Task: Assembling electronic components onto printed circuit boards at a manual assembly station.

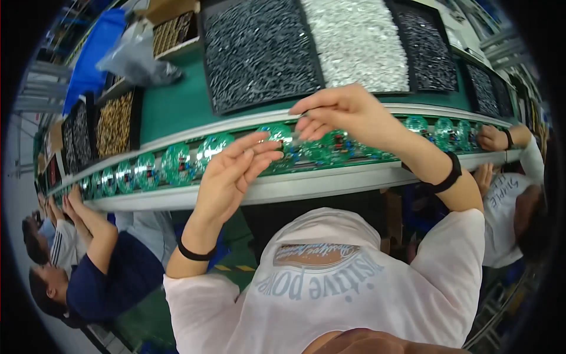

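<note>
My right hand (348, 115) is above the rail, thumb and index finger pinching a small dark part (305, 113) too small to name. My left hand (227, 177) hovers over the near side of the line, palm turned inward, fingers curled with the thumb against them; whatever they hold is too small to make out. Under and between both hands lie round green circuit boards (335, 147) fitted with small red, blue and black components. One board (286, 147) is partly covered by my left fingertips.
Beyond the rail (236, 127) stand trays heaped with small black parts (259, 53), white parts (356, 41) and tan parts (115, 121). A plastic bag (141, 59) lies at the back left. Other people work on both sides; one person's hand (492, 138) reaches over the line at right.
</note>
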Demonstrator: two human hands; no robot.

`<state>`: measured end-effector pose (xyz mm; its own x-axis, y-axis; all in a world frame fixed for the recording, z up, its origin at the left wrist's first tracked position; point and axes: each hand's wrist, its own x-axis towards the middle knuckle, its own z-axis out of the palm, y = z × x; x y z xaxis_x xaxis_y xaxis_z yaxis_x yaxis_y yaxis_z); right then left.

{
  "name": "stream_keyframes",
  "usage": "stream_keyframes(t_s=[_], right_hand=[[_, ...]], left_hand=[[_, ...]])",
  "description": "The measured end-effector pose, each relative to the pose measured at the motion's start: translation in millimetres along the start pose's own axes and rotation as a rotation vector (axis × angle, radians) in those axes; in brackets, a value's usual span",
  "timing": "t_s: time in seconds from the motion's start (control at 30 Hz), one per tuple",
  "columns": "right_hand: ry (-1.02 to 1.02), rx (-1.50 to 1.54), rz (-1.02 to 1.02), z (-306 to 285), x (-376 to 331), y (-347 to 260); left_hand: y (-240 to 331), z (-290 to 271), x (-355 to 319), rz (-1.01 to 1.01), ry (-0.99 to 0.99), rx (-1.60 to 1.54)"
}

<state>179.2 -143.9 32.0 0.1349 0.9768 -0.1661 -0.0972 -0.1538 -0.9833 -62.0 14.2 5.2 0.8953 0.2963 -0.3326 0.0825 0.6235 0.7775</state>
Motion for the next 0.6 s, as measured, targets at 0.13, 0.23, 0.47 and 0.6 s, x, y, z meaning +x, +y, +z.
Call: stream_keyframes(t_s=[0.13, 0.23, 0.47, 0.6], right_hand=[[0.014, 0.060, -0.002, 1.7, 1.7, 7.8], [0.040, 0.043, 0.051, -0.2, 4.5, 6.2], [0.160, -0.299, -0.041, 10.2, 3.3, 19.5], [0.168, -0.415, -0.033, 22.7, 8.7, 21.1]], left_hand=[[-1.9, -15.6, -9.5, 0.076, 0.037, -0.038], [-5.1, -31.4, -15.3, 0.160, 0.101, -0.001], [-10.9, -59.9, -32.0, 0.440, 0.192, 0.393], [-21.2, -46.3, -35.0, 0.522, 0.390, 0.588]])
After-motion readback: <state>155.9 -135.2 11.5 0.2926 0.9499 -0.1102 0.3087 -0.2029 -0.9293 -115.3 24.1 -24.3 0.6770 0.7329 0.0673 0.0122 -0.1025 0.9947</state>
